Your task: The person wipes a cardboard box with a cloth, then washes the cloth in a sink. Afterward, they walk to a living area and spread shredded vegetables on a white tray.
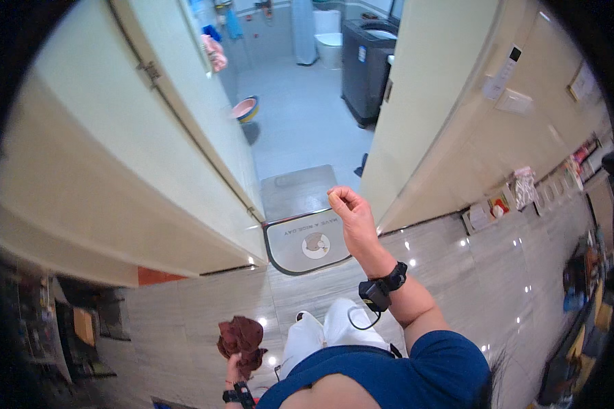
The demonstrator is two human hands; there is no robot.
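A crumpled dark-brown cloth [240, 335] hangs at my left side, with my left hand [234, 369] gripping its lower part. Most of that hand's fingers are hidden by the cloth. My right hand [355, 220] is raised ahead of me, fingers curled and thumb against the index finger; I see nothing in it. Below it, from this view, lies a grey doormat [291, 250] with a rounded front edge, a cartoon animal and lettering. A black strap with a small black box [374, 295] and a cable sits on my right wrist.
Ahead, a doorway opens onto a bathroom with a second grey mat [299, 191], a basin [245, 109], a dark washing machine [366, 71] and a toilet [330, 46]. A white door [430, 102] stands on the right. Low storage bins [478, 214] line the right wall.
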